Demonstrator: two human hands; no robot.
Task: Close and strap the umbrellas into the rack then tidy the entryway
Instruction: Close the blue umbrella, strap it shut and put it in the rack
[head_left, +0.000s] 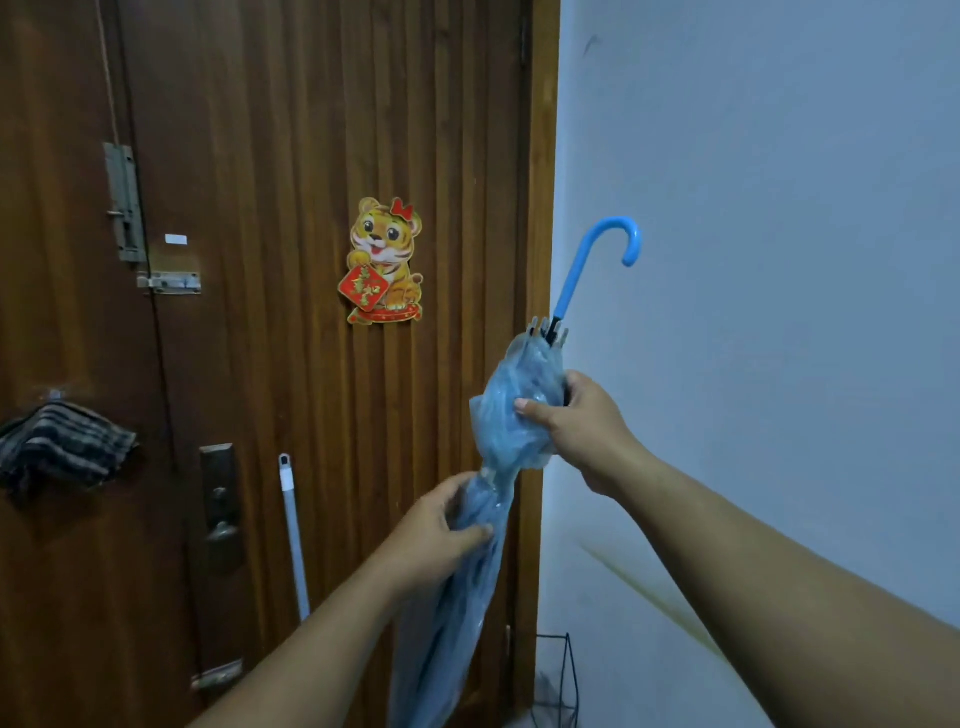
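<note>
Before the brown wooden door (270, 364), a folded translucent blue umbrella (519, 410) is held handle-up, the right hand (576, 431) gripping its bunched canopy, the left hand (441, 535) clasping it lower down, above a black wire rack (563, 680) whose contents cannot be made out.

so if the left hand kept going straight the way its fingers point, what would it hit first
The left hand already grips the blue umbrella, so the folded canopy is first. Past that, probably the door frame, though depth is unclear.
</note>
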